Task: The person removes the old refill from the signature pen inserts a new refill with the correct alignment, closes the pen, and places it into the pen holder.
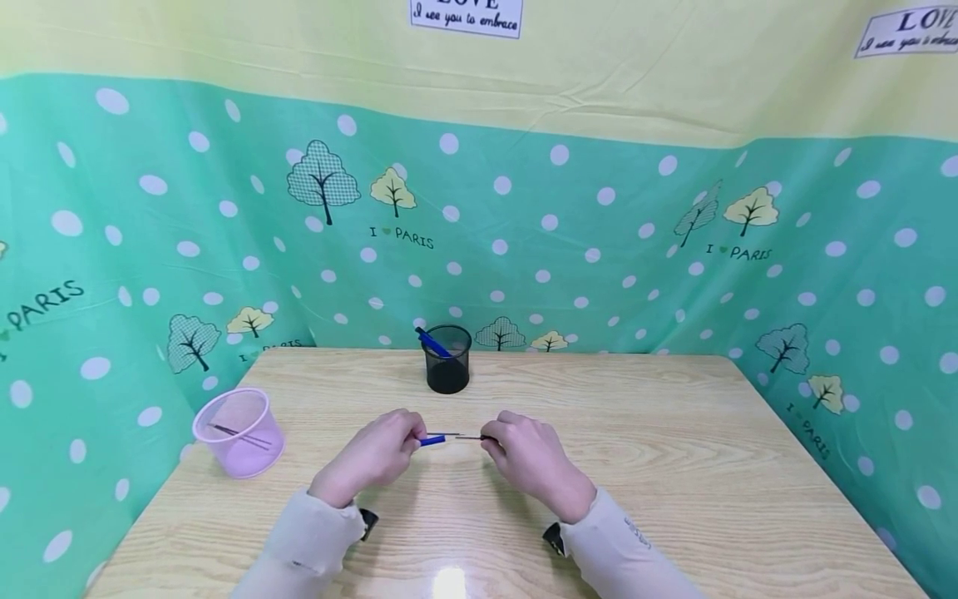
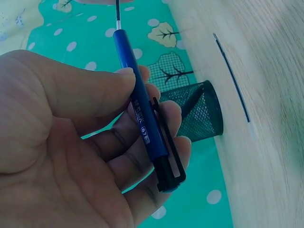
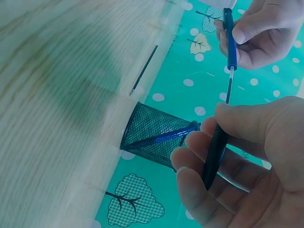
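Note:
Between thumb and fingers, my left hand [image 1: 380, 449] holds a blue pen barrel [image 2: 137, 99] with a black clip [image 2: 167, 137] at its rear. A thin dark refill [image 3: 230, 88] with a pale end runs from the barrel's open end across to my right hand [image 1: 530, 456]. There the thumb and fingers pinch a black tapered pen section [image 3: 216, 154] together with the refill's far side. Both hands are above the table, facing each other. Another refill [image 2: 233, 78] lies on the wood beyond them.
On the wooden table [image 1: 674, 466], a black mesh pen cup [image 1: 447, 378] stands at the back with a blue pen [image 1: 434, 343] in it. To the left, a pink basket-like cup [image 1: 247, 457] holds thin dark sticks [image 1: 235, 433]. A patterned green curtain [image 1: 524, 274] encloses the back and sides.

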Motion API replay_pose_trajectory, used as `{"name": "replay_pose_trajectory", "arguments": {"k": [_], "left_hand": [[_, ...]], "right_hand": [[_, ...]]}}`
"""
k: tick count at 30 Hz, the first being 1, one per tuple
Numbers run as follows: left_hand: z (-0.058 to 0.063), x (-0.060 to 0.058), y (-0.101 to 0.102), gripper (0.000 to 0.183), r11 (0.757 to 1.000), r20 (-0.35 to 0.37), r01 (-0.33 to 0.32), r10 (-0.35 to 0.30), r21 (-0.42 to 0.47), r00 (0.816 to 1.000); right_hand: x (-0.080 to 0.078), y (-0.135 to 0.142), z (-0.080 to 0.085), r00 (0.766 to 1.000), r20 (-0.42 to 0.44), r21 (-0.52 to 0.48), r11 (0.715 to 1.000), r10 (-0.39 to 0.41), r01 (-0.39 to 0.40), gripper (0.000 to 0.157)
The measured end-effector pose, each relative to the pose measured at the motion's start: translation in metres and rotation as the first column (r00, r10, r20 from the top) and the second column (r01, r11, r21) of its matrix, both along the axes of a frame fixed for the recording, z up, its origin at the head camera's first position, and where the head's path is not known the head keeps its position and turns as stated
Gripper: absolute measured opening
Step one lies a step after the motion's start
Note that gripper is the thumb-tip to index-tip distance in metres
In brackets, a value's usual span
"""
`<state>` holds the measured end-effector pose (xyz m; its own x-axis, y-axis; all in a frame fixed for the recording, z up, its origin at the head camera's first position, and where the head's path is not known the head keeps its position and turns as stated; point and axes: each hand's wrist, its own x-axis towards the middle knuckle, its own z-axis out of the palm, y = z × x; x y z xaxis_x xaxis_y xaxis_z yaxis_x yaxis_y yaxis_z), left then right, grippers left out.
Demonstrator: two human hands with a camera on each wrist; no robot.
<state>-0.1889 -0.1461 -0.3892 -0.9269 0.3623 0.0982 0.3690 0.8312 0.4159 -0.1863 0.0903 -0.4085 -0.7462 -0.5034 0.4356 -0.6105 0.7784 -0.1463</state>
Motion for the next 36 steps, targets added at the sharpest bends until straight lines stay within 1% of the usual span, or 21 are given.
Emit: {"name": "replay_pose_trajectory", "arguments": {"k": [8, 15, 20, 27, 36], "left_hand": [[0.0, 0.001, 0.002, 0.014, 1.0, -0.008, 0.021, -0.021, 0.011, 1.0], [0.0, 0.002, 0.005, 0.015, 0.999, 0.004, 0.019, -0.019, 0.035, 1.0], [-0.001, 0.003, 0.006, 0.015, 0.999, -0.015, 0.023, -0.023, 0.048, 1.0], [-0.003, 0.002, 0.009, 0.015, 0.997, -0.039, 0.039, -0.036, 0.066, 0.999], [-0.004, 0.002, 0.011, 0.013, 0.997, -0.015, 0.028, -0.027, 0.074, 1.0]], "right_hand": [[0.0, 0.0, 0.0, 1.0, 0.007, 0.006, 1.0, 0.013, -0.013, 0.003], [0.0, 0.0, -0.001, 1.0, 0.007, 0.014, 1.0, 0.015, -0.015, 0.003], [0.001, 0.0, -0.001, 1.0, -0.01, 0.016, 1.0, 0.016, -0.015, 0.007], [0.001, -0.001, 0.0, 1.0, -0.002, 0.032, 0.999, 0.019, -0.019, 0.004], [0.001, -0.002, -0.001, 1.0, 0.007, 0.036, 0.999, 0.022, -0.022, 0.006]]}}
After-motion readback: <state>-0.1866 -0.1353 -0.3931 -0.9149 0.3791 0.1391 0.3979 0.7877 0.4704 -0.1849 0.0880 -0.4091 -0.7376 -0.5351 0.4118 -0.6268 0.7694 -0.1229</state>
